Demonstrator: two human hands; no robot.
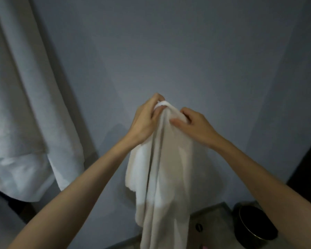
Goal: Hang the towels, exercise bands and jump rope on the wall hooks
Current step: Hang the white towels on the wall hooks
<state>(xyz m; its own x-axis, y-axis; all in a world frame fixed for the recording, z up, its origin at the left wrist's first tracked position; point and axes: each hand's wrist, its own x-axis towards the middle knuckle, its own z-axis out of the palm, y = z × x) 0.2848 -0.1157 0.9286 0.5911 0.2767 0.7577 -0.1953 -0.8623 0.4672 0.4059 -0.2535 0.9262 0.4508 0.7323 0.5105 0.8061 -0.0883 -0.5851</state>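
Bare forearms [90,177] raised, left hand [144,119] and right hand [196,125] pinching white towel [160,177] at its bunched top, grey wall [187,51] behind.

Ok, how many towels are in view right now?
1. The white towel hangs at centre before the wall, its top gripped by the left hand and right hand. The pale fabric at left looks like a curtain. Other towels may be out of frame.

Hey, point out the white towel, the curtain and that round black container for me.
white towel [162,168], head view, on its hanging folds about midway down.
curtain [25,105], head view, on a broad pale fold at the left.
round black container [255,220], head view, on its dark surface inside the metal rim.
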